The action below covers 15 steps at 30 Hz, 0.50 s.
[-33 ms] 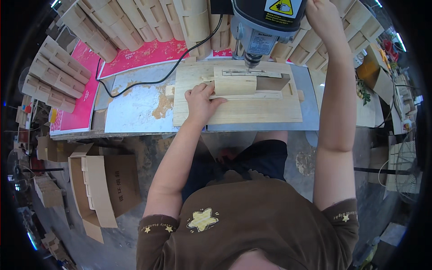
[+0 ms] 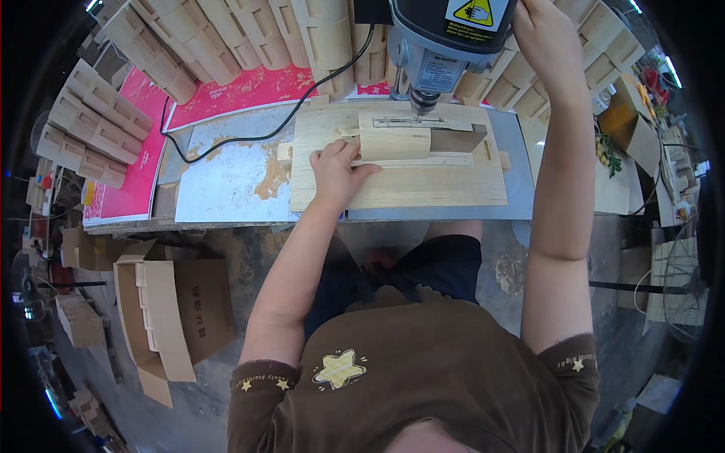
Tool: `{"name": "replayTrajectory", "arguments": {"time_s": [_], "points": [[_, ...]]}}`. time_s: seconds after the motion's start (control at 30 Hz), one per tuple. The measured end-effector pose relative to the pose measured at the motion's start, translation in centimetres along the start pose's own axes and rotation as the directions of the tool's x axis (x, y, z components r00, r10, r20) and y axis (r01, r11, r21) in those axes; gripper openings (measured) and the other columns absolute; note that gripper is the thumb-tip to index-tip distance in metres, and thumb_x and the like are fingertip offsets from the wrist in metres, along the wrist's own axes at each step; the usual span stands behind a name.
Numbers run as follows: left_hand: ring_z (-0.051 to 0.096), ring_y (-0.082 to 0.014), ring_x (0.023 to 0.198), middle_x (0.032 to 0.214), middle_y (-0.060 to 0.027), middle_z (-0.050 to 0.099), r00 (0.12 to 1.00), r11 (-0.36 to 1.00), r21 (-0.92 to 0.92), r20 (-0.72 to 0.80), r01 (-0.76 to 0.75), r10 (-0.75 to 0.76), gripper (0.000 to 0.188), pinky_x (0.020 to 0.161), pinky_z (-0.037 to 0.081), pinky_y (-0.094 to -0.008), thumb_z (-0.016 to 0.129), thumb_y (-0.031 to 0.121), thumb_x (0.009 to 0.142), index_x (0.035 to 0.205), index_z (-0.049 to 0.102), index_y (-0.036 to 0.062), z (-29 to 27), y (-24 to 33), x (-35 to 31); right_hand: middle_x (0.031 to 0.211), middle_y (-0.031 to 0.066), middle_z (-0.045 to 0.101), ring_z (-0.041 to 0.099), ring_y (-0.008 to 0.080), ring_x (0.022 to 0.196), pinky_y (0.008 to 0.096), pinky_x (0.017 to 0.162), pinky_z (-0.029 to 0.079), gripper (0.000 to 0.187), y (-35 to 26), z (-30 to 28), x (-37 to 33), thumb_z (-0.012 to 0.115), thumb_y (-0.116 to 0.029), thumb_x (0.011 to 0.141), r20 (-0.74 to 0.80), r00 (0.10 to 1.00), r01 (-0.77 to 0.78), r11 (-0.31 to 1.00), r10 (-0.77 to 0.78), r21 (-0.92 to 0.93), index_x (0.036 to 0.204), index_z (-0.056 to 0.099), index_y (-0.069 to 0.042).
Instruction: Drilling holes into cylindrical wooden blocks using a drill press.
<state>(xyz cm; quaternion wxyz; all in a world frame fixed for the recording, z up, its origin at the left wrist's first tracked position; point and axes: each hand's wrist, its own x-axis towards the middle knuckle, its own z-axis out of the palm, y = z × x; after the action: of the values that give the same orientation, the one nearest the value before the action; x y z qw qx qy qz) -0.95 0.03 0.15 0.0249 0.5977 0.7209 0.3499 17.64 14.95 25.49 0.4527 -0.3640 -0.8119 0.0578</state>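
A drill press (image 2: 411, 34) with a blue-grey head stands over the bench. Its chuck (image 2: 424, 103) points down at a pale, curved wooden piece (image 2: 396, 145) seated in a jig on a flat wooden board (image 2: 430, 187). My left hand (image 2: 332, 172) is at the left end of that piece, fingertips against it and thumb stretched along its front side. Raised at the top right, my right hand (image 2: 538, 26) is beside the machine head with fingers curled; the picture edge and the head hide what it grips. A grey block (image 2: 458, 139) lies at the piece's right end.
Rows of slotted wooden cylinders (image 2: 181, 45) line the back, with more cylinders (image 2: 98, 124) at left on pink sheeting (image 2: 113, 205). A black cable (image 2: 253, 139) loops across the bench. An open cardboard box (image 2: 204, 309) is on the floor at left.
My right hand has lowered very slightly, and the right arm has shifted a little to the left. My left hand and the wooden piece stay put.
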Motion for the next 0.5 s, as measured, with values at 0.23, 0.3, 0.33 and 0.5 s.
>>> {"name": "replayTrajectory", "arguments": {"time_s": [0.23,0.3,0.33,0.5], "points": [[0.055,-0.0184,0.079,0.073,0.0003,0.056,1.0,1.0,-0.012,-0.012,-0.013,0.012,0.051,0.075,0.031,-0.0349,0.078,0.03,0.061,0.107,0.064,0.0135,0.0,-0.2,-0.1,0.078,0.0102,0.064,0.06,0.0222,0.065,0.0327,0.058,0.042,0.019,0.3,-1.4,-9.0,0.058,-0.015,0.085,0.033,0.997,0.082,0.955,-0.075,-0.284,0.098,0.061,-0.002],[0.054,-0.0185,0.079,0.073,0.0005,0.055,1.0,1.0,-0.017,-0.013,-0.015,0.015,0.051,0.075,0.031,-0.0349,0.078,0.03,0.061,0.107,0.064,0.0132,-0.1,-0.1,-0.1,0.072,0.0105,0.062,0.057,0.0242,0.059,0.0329,0.056,0.041,0.017,0.5,-0.4,-10.8,0.057,-0.013,0.084,-0.044,0.995,0.083,0.984,-0.091,-0.161,0.096,0.063,-0.003],[0.054,-0.0185,0.079,0.073,0.0005,0.055,1.0,1.0,-0.016,-0.01,-0.016,0.016,0.051,0.075,0.031,-0.0349,0.078,0.03,0.061,0.107,0.064,0.0132,0.1,-0.1,-0.1,0.066,0.0108,0.06,0.055,0.0262,0.053,0.0331,0.053,0.041,0.016,0.7,0.2,-11.6,0.057,-0.012,0.084,-0.12,0.988,0.098,0.995,-0.101,-0.028,0.094,0.064,-0.003],[0.054,-0.0178,0.078,0.072,0.0013,0.055,0.999,0.999,-0.031,-0.023,-0.027,0.026,0.048,0.076,0.031,-0.035,0.079,0.029,0.061,0.105,0.065,0.0134,0.4,-0.1,0.2,0.072,0.0092,0.062,0.056,0.0207,0.059,0.0312,0.055,0.039,0.024,3.8,3.8,-14.6,0.055,-0.01,0.084,-0.21,0.971,0.123,0.992,-0.114,0.032,0.106,0.063,-0.004]]}}
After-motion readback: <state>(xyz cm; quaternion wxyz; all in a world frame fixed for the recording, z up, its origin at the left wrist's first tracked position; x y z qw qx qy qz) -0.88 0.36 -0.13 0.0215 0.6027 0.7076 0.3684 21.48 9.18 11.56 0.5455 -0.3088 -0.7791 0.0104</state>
